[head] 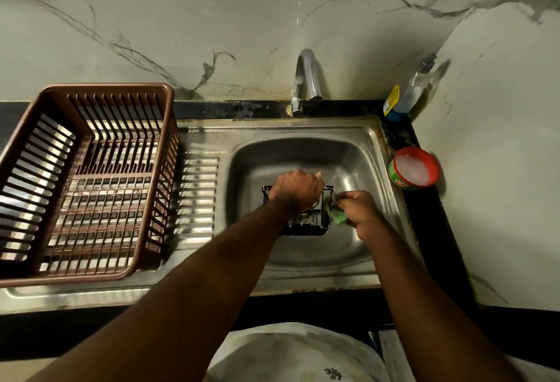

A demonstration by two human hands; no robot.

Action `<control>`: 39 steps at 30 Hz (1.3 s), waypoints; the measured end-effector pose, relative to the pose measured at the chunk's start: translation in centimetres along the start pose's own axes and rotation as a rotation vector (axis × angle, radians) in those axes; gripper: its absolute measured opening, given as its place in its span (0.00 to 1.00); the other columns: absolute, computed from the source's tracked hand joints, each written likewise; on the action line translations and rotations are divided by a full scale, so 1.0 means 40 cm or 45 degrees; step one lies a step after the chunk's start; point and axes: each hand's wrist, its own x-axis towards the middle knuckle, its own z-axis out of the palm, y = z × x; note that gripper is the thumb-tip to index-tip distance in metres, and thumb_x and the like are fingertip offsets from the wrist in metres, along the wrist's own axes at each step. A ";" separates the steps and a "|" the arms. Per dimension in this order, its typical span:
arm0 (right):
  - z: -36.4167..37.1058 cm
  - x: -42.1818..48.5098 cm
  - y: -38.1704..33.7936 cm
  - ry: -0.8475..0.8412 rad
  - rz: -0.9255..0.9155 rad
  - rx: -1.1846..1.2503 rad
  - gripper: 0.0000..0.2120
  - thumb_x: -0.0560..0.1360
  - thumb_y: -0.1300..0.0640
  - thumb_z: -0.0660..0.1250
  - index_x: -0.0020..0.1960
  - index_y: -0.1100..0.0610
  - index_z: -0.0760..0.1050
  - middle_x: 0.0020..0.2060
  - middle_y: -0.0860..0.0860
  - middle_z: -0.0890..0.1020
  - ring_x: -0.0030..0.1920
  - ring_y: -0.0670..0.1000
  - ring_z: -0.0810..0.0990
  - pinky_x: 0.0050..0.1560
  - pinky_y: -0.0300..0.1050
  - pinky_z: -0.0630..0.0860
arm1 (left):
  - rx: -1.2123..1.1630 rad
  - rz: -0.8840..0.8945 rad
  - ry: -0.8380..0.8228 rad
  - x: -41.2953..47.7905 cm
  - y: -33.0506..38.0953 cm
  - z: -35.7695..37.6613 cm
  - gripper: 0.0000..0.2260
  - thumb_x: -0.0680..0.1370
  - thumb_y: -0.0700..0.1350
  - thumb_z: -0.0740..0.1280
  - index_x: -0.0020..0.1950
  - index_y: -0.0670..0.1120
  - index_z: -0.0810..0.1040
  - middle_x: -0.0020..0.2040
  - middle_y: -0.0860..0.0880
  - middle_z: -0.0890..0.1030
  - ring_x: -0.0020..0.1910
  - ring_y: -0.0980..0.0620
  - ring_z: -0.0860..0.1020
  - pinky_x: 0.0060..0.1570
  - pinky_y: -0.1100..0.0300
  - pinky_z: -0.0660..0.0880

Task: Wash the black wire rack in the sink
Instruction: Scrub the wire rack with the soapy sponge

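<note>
Head view: black wire rack (306,225) sits low in the sink (360,163), near the basin's middle. My left hand (298,189) curls over its top rim, gripping, likely to stop it sliding under the scrubbing. My right hand (360,207) pinches the green sponge (338,215) against the rack's right side. Foamy soap tub (413,168) stands at the sink's right rim, handy for reloading.
</note>
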 end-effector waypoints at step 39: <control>0.057 -0.022 -0.020 0.216 -0.333 -0.569 0.07 0.73 0.57 0.72 0.51 0.55 0.86 0.46 0.52 0.87 0.48 0.53 0.84 0.52 0.52 0.81 | -0.578 -0.227 -0.067 0.007 -0.040 0.017 0.20 0.79 0.55 0.55 0.34 0.45 0.72 0.30 0.47 0.72 0.30 0.49 0.68 0.30 0.59 0.63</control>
